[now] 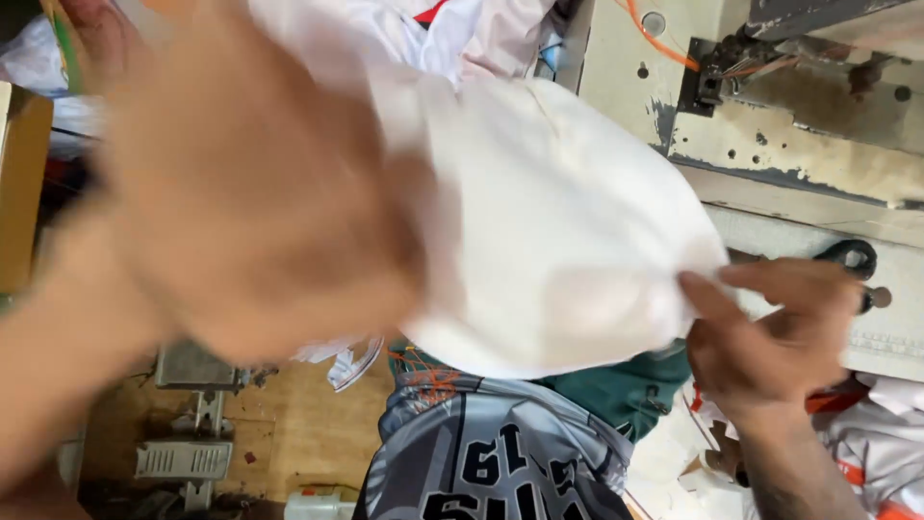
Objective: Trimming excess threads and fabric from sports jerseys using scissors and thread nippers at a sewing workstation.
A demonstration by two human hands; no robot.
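My right hand [770,337] pinches the white cotton fabric panel's [549,221] edge, held up before the cream sewing machine [770,116]. My left hand [250,193] is blurred, grip unclear. Thin pinch: cloth could slip.

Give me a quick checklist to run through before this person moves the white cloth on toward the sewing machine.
1. Right hand has a grip on the white cloth: ok, fingertips pinch its right edge.
2. Left hand has hold of the cloth: cannot tell, it is blurred and covers the cloth's left side.
3. Cloth spread without folds: cannot tell, it bulges and its left part is hidden.
4. Cloth clear of the sewing machine: ok, it hangs in front of the machine, short of the needle area.
5. Orange thread runs to the machine head: ok.
6. Black scissors out of the hands' way: ok, they lie behind the right hand.
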